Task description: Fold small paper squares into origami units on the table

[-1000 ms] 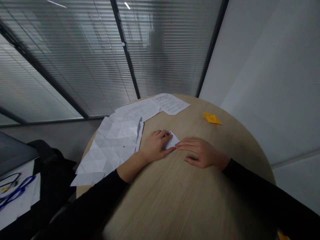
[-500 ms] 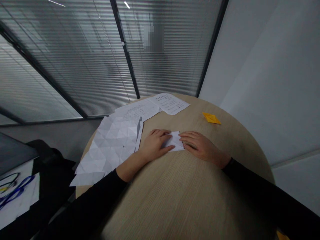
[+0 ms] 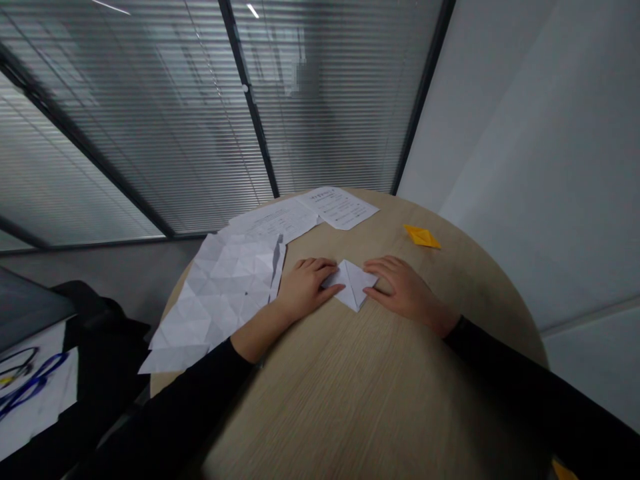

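A small folded white paper lies on the round wooden table, turned like a diamond with a crease or flap edge running down its middle. My left hand grips its left corner, thumb near the front side and fingers at the back. At the right corner, my right hand pinches the paper between thumb and fingers. Both hands rest low, close to the tabletop.
A large creased white sheet covers the table's left side. Printed papers lie at the back. A yellow folded paper sits back right. Blue-handled scissors are at far left. Window blinds stand behind.
The folded white paper has turned from a squarish placing to a diamond, showing its middle line. My right hand has shifted slightly and now grips the right corner.
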The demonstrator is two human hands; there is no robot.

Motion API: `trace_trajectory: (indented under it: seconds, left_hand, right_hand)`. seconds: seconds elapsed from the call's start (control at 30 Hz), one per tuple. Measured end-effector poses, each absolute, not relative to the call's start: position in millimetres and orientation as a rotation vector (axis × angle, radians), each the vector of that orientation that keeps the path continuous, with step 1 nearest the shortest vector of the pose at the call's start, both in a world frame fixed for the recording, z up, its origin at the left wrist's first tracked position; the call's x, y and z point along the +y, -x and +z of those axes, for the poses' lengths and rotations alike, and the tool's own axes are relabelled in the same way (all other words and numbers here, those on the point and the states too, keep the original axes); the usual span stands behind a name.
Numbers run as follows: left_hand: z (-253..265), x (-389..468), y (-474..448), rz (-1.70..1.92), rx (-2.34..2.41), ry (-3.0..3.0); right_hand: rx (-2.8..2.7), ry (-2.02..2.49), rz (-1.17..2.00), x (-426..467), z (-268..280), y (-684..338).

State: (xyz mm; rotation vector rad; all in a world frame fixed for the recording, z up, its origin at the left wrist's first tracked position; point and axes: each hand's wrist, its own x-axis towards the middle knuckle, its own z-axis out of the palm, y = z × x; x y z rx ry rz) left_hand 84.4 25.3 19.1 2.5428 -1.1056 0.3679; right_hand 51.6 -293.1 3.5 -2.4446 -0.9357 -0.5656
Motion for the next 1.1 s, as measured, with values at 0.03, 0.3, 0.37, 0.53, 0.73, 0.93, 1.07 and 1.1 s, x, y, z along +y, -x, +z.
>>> trace_trajectory:
  seconds: [0.03, 0.3, 0.37, 0.53, 0.73, 0.93, 1.07, 1.1]
  left_hand:
    - [19, 26, -85, 0.353, -1.115, -2.523]
    - [20, 25, -84, 0.331, -1.079, -2.499]
    - [19, 24, -84, 0.329, -1.098, -2.476]
    - [18, 25, -84, 0.272, -1.103, -2.393]
    - [21, 25, -84, 0.237, -1.121, -2.318]
    - [17, 24, -82, 0.237, -1.084, -2.248]
    - [18, 21, -79, 0.269, -1.036, -2.163]
    - [18, 20, -78, 0.28, -1.027, -2.122]
  right_hand:
    - [-0.917, 2.432, -0.565, -294, 0, -53]
    - [-0.939, 2.366, -0.435, -298, -13, -58]
    - [-0.93, 2.344, -0.414, -298, -13, -57]
    - [-0.888, 2.263, -0.401, -298, -14, -56]
    - [-0.847, 2.229, -0.363, -297, -16, -55]
    - [-0.729, 2.188, -0.319, -293, -17, -53]
    - [-0.735, 2.183, -0.361, -290, -11, -50]
    - [-0.752, 2.198, -0.373, -289, -9, -49]
